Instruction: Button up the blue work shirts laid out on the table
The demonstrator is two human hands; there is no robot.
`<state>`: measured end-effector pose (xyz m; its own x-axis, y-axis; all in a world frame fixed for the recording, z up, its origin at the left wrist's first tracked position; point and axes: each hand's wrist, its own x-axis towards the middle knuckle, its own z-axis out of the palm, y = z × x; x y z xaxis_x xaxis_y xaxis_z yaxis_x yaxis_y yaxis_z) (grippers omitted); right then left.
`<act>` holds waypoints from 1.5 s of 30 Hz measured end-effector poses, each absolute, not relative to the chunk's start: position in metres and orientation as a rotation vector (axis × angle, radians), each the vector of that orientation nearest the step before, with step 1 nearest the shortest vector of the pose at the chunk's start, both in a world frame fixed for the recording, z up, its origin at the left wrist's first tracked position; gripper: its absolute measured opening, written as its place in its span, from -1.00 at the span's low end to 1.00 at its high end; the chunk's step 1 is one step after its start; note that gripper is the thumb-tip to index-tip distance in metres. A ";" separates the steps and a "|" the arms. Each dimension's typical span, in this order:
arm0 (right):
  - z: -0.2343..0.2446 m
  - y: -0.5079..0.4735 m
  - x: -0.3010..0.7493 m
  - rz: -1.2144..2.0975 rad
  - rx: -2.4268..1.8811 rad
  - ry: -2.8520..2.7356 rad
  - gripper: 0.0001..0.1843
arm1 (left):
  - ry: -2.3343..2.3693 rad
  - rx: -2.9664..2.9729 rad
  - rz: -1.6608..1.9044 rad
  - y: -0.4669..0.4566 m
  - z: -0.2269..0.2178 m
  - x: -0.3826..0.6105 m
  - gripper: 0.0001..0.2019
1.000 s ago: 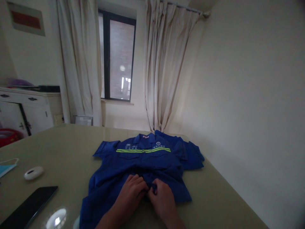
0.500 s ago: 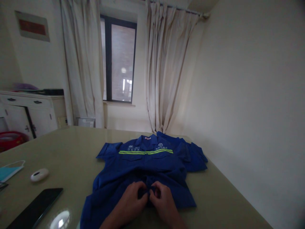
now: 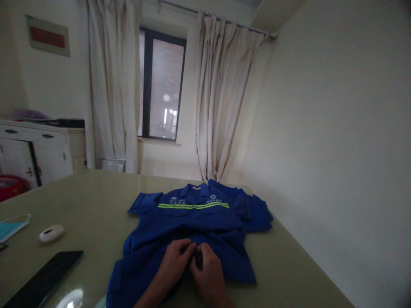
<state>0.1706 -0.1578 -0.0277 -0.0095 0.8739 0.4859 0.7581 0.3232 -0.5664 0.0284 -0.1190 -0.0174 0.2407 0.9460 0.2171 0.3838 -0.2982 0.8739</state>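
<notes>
A blue short-sleeved work shirt (image 3: 205,220) lies face up on the table, its collar toward the window and a yellow-green reflective stripe across the chest. At the lower middle of its front, my left hand (image 3: 176,259) pinches the cloth. My right hand (image 3: 207,265) pinches the shirt right beside it, the fingertips of both hands nearly touching. What exactly sits between the fingertips is hidden. The cloth is bunched and wrinkled around the hands. More folded blue clothing (image 3: 258,218) lies behind the shirt on the right.
On the left of the table (image 3: 93,205) are a black phone (image 3: 45,278), a white oval object (image 3: 51,233) and a light blue face mask (image 3: 13,229). A white cabinet (image 3: 48,149) and a red basin (image 3: 11,186) stand beyond. A wall (image 3: 337,171) borders the right side.
Both hands have shifted slightly and drawn closer together while still pinching the shirt front. The view has tilted and moved a little; the shirt otherwise lies the same.
</notes>
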 end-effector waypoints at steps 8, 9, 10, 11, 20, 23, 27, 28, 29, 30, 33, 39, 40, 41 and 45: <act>-0.031 -0.162 0.172 0.073 -1.459 -1.804 -0.89 | 1.133 1.722 1.063 -0.112 -0.020 0.033 -0.54; -0.031 -0.163 0.172 0.063 -1.473 -1.811 -0.89 | 1.118 1.703 1.074 -0.112 -0.020 0.033 -0.53; -0.031 -0.164 0.172 0.053 -1.483 -1.812 -0.89 | 1.095 1.679 1.083 -0.112 -0.020 0.033 -0.52; -0.030 -0.165 0.173 0.047 -1.488 -1.803 -0.89 | 1.067 1.655 1.091 -0.113 -0.020 0.032 -0.52; -0.021 -0.158 0.180 0.263 -1.347 -1.644 -0.77 | 0.973 1.509 1.042 -0.110 -0.020 0.021 -0.39; -0.015 -0.159 0.181 0.375 -1.305 -1.683 -0.79 | 0.936 1.465 1.058 -0.110 -0.015 0.022 -0.36; -0.012 -0.161 0.180 0.426 -1.304 -1.716 -0.84 | 0.879 1.447 1.068 -0.114 -0.009 0.020 -0.38; -0.011 -0.161 0.179 0.424 -1.308 -1.720 -0.84 | 0.873 1.446 1.065 -0.115 -0.009 0.020 -0.39; -0.011 -0.161 0.179 0.418 -1.316 -1.720 -0.84 | 0.871 1.447 1.062 -0.116 -0.009 0.019 -0.39; -0.011 -0.161 0.178 0.409 -1.328 -1.717 -0.85 | 0.872 1.449 1.057 -0.117 -0.009 0.019 -0.40; -0.011 -0.161 0.178 0.397 -1.372 -1.710 -0.87 | 0.884 1.462 1.035 -0.117 -0.011 0.018 -0.43; -0.011 -0.162 0.179 0.416 -1.433 -1.723 -0.91 | 0.914 1.496 1.011 -0.117 -0.016 0.017 -0.52; -0.011 -0.163 0.179 0.419 -1.445 -1.718 -0.91 | 0.918 1.498 1.016 -0.118 -0.016 0.017 -0.53; -0.011 -0.163 0.179 0.418 -1.454 -1.711 -0.92 | 0.923 1.500 1.024 -0.119 -0.016 0.017 -0.53; -0.011 -0.163 0.178 0.360 -1.489 -1.666 -0.91 | 0.977 1.497 1.071 -0.125 -0.015 0.017 -0.55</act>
<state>0.1783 -0.1634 -0.0114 0.0709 0.9160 0.3950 0.6709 0.2493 -0.6984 0.0171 -0.1254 -0.0154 0.2788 0.9498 0.1419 0.0545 -0.1631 0.9851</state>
